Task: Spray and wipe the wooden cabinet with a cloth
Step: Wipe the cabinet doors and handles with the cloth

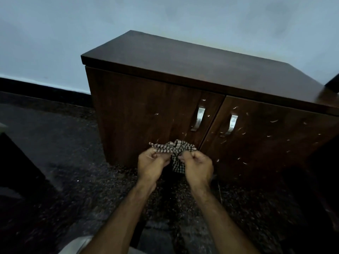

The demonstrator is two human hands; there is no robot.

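Both hands meet on a small checked cloth (174, 151), held in the air in front of the wooden cabinet (183, 70). The left hand (151, 165) pinches the cloth's left part between thumb and curled fingers, and a narrow strip of fabric sticks out past its knuckles to the left. The right hand (199, 166) grips the bunched right part with its fingers closed round it; a fold of the cloth hangs down between the two hands. Whether the cloth touches the cabinet cannot be told.

Just beyond the cloth stands the cabinet's left door (139, 110), with its curved metal handle (198, 118) above and slightly right of the hands. The right door (275, 136) lies to the right of the right hand, with a second handle (230, 125). Pale small marks are scattered across both doors, thickest on the right one. Under the forearms spreads a dark speckled floor (77, 171), and a pale wall (73, 33) rises behind the cabinet.
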